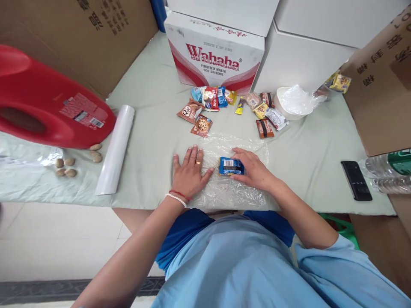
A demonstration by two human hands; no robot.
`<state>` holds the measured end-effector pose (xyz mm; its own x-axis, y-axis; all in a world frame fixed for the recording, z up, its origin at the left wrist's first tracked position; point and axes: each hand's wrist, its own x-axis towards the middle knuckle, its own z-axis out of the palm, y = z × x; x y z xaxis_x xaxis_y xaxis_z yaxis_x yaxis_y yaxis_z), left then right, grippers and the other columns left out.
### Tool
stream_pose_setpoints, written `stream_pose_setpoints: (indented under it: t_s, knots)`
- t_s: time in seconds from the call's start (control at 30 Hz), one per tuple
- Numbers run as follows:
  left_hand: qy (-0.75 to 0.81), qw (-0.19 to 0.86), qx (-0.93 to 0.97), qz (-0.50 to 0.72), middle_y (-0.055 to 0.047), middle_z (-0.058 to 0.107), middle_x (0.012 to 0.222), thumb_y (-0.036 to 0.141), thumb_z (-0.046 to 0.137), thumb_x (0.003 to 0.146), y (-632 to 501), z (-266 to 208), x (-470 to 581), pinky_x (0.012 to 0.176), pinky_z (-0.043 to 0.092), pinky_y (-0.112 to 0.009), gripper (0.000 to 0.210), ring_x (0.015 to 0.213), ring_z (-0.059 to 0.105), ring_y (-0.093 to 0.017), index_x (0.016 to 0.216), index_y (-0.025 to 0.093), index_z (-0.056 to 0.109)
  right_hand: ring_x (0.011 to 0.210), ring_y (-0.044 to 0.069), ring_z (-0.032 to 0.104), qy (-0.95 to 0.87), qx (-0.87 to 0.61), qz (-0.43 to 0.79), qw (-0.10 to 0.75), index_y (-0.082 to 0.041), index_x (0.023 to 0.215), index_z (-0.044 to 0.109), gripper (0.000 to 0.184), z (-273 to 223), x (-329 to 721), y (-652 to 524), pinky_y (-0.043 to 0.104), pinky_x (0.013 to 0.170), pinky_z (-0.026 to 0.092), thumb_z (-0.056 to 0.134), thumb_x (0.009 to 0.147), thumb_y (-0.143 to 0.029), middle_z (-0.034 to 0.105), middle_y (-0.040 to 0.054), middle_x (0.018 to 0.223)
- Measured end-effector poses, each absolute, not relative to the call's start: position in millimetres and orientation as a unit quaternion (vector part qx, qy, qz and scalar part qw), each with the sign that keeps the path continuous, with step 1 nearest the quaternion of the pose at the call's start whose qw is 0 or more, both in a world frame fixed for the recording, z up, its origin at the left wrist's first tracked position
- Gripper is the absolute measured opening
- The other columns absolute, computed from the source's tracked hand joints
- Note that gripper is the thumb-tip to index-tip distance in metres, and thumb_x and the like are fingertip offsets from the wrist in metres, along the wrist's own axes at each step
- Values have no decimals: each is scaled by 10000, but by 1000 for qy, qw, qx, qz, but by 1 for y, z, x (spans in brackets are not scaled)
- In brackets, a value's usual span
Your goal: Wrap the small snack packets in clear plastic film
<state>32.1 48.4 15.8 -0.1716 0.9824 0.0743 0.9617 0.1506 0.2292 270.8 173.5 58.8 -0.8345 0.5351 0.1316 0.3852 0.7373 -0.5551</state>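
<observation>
A sheet of clear plastic film point(244, 194) lies crinkled on the table in front of me. On it rests a blue snack packet point(227, 167) with a white barcode label. My right hand point(253, 171) grips this packet by its right end, thumb and fingers on opposite sides. Flat on the table, fingers spread, my left hand point(190, 173) lies at the film's left edge, apart from the packet. It wears a ring, and a red cord and a white beaded bracelet circle the wrist.
Wrapped snacks point(210, 98) lie before the Wahaha box point(215, 55), and more point(265, 128) sit beside a white bowl point(289, 102). Leftward are a white roll point(116, 149), a red jug point(58, 102) and several nuts point(69, 172). A phone point(356, 180) and bottles point(385, 164) lie right.
</observation>
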Motion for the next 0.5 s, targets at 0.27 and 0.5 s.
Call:
stream_pose_setpoints:
  t_s: [0.27,0.5]
  knots:
    - [628,-24,739,244,-131,569,1593,312,538,1054,20,15,8,1352,137,-605,537,1554,444,-292,1585,261,476,991,240,704,-897,-257,268,240,-259,1134,665,107,73,348,113,423,881,594,612,1045,-287,746,82,1085]
    - [519,176,818,174,-180,483,1651,601,686,951,-22,23,-22,1311,318,-584,733,1531,473,-338,1548,221,493,1231,330,663,-894,-292,300,162,-276,1196,717,202,35,379,78,586,1006,601,682,1002,-320,682,159,1351]
